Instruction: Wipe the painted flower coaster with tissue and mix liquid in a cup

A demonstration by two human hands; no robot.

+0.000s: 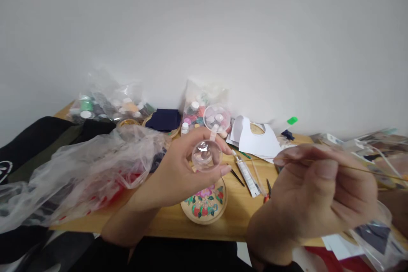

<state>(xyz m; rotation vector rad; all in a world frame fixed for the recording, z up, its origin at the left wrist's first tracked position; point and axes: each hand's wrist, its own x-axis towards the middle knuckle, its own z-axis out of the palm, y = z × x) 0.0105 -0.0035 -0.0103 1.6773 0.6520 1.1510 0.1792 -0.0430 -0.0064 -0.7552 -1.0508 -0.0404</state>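
My left hand (181, 168) holds a small clear plastic cup (206, 156) between its thumb and fingers, with the round clear lid (216, 118) flipped open behind it. Something clear and shiny lies in the cup. Nearer the right, my right hand (315, 191) pinches a thin golden-brown stick (353, 167), whose slender tip points left towards the cup without touching it. Below the cup, a round wooden piece (205, 210) with coloured flowers and fruit rests on the table, partly hidden by my left hand.
A white tube (247, 174) and a dark thin tool (237, 176) lie on the wooden table (236, 221). Behind are white papers (259, 140), dark cloth (164, 120) and bags of small jars (194, 106). A crumpled plastic bag (105, 161) covers the left; clutter fills the right.
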